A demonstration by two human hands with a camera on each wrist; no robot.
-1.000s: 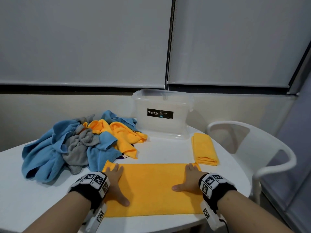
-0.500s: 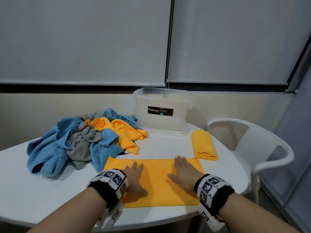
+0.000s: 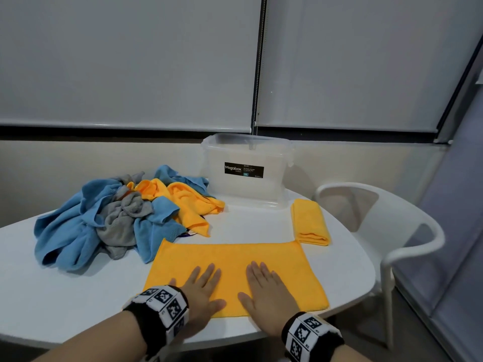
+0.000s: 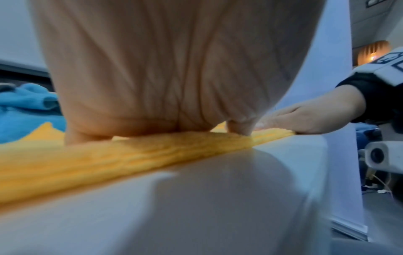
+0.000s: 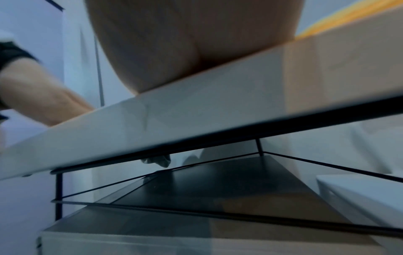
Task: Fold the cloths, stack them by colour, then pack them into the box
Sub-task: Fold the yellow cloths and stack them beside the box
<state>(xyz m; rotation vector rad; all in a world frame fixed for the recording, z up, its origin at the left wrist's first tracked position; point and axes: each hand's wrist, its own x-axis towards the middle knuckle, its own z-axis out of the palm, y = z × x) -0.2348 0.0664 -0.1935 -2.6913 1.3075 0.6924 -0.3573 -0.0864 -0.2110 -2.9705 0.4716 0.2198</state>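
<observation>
Left hand (image 3: 202, 291) flat, holding nothing | right hand (image 3: 266, 291) likewise | both press orange cloth (image 3: 235, 257), lower centre, flattening for next fold

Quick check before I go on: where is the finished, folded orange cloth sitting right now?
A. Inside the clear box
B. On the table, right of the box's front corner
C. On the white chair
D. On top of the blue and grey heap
B: the folded orange cloth lies on the table, just right of the clear box, beyond the flat orange cloth under both hands.
</observation>
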